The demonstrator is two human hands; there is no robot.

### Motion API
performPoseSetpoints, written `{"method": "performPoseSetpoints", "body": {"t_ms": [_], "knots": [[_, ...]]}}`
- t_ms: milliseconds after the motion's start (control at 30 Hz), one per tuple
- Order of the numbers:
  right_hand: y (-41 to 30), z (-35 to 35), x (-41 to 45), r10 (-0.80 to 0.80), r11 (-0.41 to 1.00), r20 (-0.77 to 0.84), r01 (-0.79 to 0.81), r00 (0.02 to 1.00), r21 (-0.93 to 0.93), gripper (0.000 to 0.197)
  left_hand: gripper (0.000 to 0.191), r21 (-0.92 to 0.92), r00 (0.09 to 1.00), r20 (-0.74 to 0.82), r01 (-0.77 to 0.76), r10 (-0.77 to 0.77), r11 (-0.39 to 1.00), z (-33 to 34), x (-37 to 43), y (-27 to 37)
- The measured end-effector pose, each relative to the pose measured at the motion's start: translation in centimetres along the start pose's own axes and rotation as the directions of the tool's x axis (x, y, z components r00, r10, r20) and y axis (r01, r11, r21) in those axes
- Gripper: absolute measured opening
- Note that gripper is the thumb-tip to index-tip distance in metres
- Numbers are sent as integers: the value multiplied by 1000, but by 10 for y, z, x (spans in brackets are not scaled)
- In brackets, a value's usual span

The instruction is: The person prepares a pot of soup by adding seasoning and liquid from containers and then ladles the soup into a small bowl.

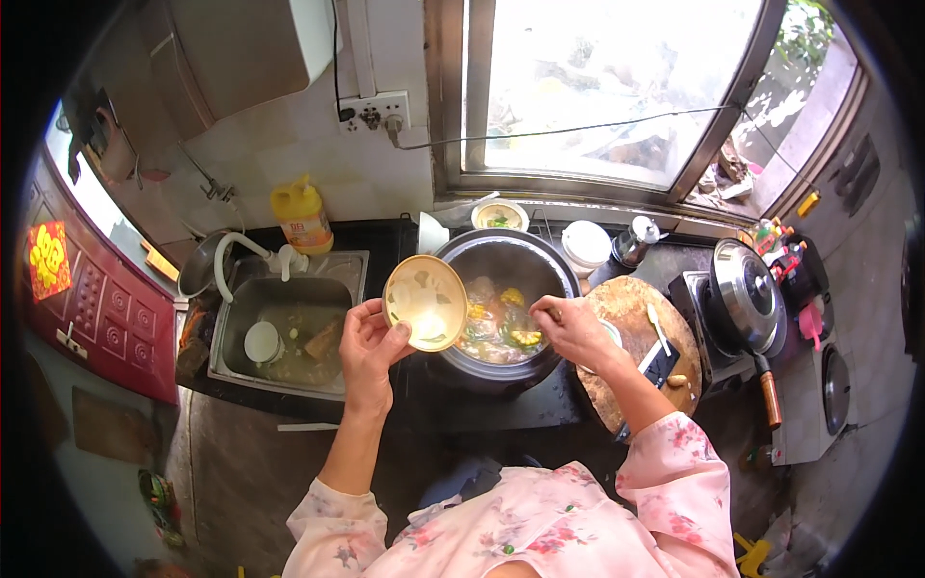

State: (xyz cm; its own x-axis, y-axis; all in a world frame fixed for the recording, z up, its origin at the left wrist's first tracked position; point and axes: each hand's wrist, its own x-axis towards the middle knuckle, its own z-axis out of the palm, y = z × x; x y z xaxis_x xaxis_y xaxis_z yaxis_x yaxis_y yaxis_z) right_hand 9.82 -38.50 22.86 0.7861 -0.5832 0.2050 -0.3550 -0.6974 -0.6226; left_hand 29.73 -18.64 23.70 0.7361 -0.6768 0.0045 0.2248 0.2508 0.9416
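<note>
My left hand holds a small cream bowl by its rim, tilted so that its inside shows, over the left edge of the pot. The large dark cooking pot has a metal rim and holds soup with corn pieces, meat and greens. My right hand is closed over the pot's right side around what seems to be a utensil handle; most of it is hidden. Partly behind my right forearm, a white bowl stands on the round wooden chopping board.
Left is a steel sink with water and a white bowl. A yellow bottle stands behind it. A filled bowl and a white tub sit behind the pot. A phone lies on the board; a lidded pan stands right.
</note>
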Motion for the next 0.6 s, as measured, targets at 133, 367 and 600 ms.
{"method": "performPoseSetpoints", "body": {"t_ms": [133,367,600], "knots": [[-1,-2,2,335,851,160,-371,929,371,17,47,-60,1000,-8,-6,6,998,-3,-2,1],[-10,-21,-16,263,835,33,-245,964,493,17,45,-64,1000,-3,-22,22,998,-5,2,2],[-4,-39,-15,-273,961,-28,271,962,-63,28,45,-89,1000,16,3,-2,996,1,6,-1]]}}
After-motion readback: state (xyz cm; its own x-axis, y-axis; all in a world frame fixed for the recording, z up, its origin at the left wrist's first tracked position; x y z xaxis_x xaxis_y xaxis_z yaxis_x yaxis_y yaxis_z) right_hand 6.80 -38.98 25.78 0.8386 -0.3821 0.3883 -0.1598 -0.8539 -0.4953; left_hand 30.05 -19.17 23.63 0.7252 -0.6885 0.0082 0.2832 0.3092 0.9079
